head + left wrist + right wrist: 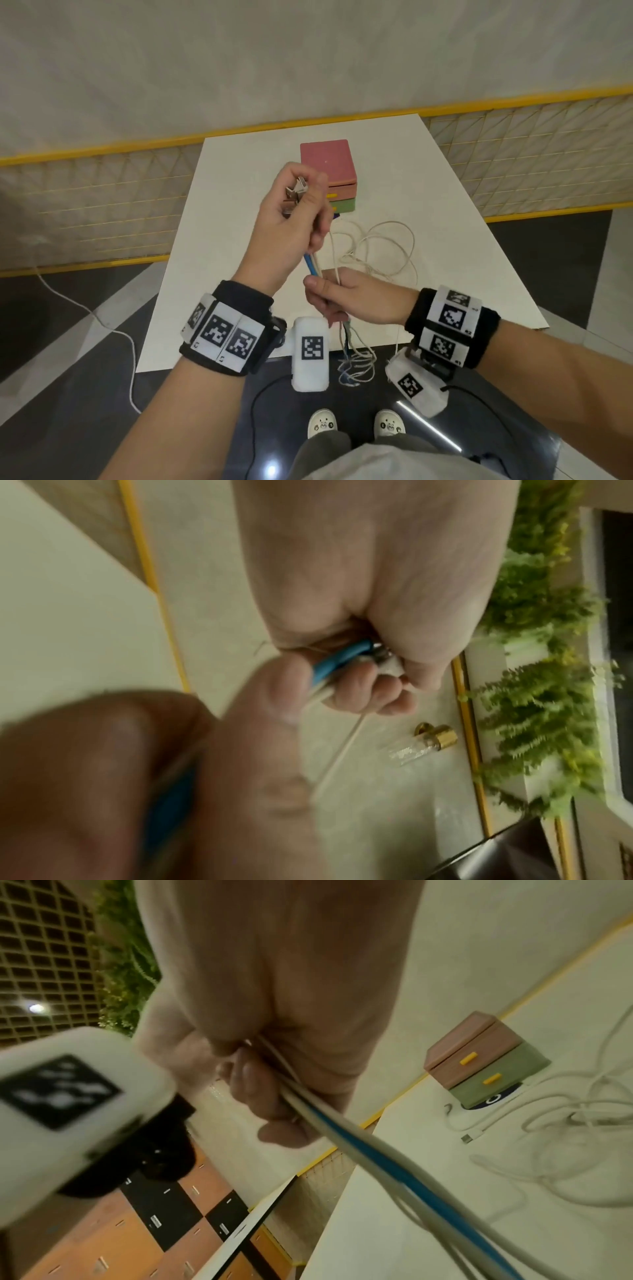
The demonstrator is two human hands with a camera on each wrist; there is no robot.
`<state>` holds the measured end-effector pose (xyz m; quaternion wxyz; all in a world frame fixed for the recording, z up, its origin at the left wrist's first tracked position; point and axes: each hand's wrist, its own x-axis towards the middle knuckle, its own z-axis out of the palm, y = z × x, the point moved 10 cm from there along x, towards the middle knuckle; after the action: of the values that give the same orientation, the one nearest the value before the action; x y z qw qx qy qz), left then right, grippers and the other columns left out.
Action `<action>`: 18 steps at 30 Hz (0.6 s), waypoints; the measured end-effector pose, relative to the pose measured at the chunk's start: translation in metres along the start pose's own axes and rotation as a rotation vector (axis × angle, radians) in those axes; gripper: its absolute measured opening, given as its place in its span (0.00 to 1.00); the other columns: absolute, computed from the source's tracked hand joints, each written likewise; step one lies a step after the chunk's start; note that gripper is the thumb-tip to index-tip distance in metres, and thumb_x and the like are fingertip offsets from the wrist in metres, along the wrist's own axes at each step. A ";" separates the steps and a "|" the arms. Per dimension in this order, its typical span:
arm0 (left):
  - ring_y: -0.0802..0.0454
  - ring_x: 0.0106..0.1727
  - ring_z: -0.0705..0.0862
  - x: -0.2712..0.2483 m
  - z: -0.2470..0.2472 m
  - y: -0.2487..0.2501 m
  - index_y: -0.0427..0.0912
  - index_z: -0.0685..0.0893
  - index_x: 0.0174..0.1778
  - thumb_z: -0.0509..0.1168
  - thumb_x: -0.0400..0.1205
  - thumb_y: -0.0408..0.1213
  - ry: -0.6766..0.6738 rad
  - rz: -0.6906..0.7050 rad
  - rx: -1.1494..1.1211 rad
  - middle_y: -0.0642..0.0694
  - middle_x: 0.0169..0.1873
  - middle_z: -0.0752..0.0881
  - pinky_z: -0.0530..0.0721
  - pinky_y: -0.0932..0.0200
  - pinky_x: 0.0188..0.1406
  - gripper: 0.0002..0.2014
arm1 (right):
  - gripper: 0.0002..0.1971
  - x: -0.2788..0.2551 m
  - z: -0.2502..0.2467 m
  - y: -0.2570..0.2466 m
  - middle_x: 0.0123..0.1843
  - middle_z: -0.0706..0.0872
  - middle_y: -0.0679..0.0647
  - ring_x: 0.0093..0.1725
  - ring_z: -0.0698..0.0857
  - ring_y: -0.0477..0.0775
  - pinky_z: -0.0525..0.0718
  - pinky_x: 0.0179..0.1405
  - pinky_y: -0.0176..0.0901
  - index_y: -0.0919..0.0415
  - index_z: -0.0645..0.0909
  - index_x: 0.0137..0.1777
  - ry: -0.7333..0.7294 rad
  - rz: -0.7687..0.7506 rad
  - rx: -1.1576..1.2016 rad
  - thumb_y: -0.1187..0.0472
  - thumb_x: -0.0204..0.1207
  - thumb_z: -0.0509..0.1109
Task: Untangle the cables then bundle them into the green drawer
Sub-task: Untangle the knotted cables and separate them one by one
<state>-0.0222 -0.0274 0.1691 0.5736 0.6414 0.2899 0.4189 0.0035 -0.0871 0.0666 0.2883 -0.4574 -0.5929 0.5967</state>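
My left hand (294, 212) is raised above the white table (445, 257) and grips a bunch of cables just below their metal USB plugs (297, 190). A blue cable (311, 265) and white ones run down from it into my right hand (342, 298), which grips them near the table's front edge. Their loose ends (356, 363) dangle below that hand. More white cable (387, 240) lies looped on the table. Behind it the green drawer (344, 206) sits shut under the pink one. The right wrist view shows my right hand (274, 1015), the blue cable (377, 1164) and the green drawer (496, 1080).
The drawer unit (327, 161) stands mid-table at the back on a dark blue disc (493, 1100). One white USB plug (471, 1135) lies on the table near it. A yellow-railed mesh fence (102, 205) runs behind, and a white cord (113, 329) crosses the floor at the left.
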 end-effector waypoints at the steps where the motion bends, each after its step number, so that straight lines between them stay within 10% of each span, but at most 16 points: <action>1: 0.50 0.22 0.67 0.001 -0.003 0.000 0.45 0.73 0.44 0.57 0.89 0.39 0.009 0.003 0.044 0.42 0.25 0.75 0.65 0.60 0.19 0.08 | 0.19 0.000 0.002 0.001 0.25 0.68 0.45 0.24 0.69 0.44 0.79 0.35 0.39 0.61 0.69 0.37 0.015 -0.003 0.014 0.53 0.87 0.52; 6: 0.46 0.23 0.75 -0.006 -0.006 -0.016 0.45 0.72 0.42 0.54 0.90 0.41 0.010 -0.028 0.087 0.40 0.26 0.77 0.77 0.57 0.24 0.11 | 0.12 0.007 -0.003 -0.013 0.29 0.70 0.55 0.24 0.72 0.46 0.81 0.32 0.39 0.62 0.71 0.44 0.121 -0.105 0.166 0.58 0.87 0.54; 9: 0.46 0.25 0.78 -0.006 -0.005 -0.023 0.42 0.73 0.41 0.51 0.91 0.41 -0.005 -0.043 0.066 0.41 0.27 0.81 0.79 0.59 0.28 0.14 | 0.18 0.012 -0.001 -0.014 0.28 0.61 0.54 0.23 0.60 0.47 0.65 0.24 0.37 0.58 0.65 0.36 0.121 -0.107 0.304 0.53 0.88 0.48; 14: 0.51 0.38 0.86 0.002 -0.018 -0.018 0.46 0.84 0.56 0.65 0.86 0.36 0.122 0.029 0.118 0.38 0.47 0.88 0.87 0.55 0.37 0.06 | 0.17 0.017 -0.011 -0.004 0.28 0.60 0.53 0.22 0.57 0.45 0.57 0.19 0.34 0.57 0.63 0.37 0.204 -0.078 0.339 0.52 0.88 0.50; 18: 0.48 0.36 0.89 0.004 -0.021 -0.024 0.35 0.83 0.42 0.58 0.88 0.42 0.200 -0.016 0.105 0.45 0.34 0.87 0.89 0.51 0.39 0.16 | 0.13 0.015 -0.021 -0.009 0.28 0.63 0.54 0.23 0.58 0.47 0.58 0.20 0.36 0.53 0.68 0.40 0.238 -0.115 0.348 0.55 0.87 0.52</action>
<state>-0.0359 -0.0100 0.1458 0.5108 0.6230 0.3725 0.4605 0.0140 -0.0632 0.0745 0.4644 -0.4334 -0.4680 0.6144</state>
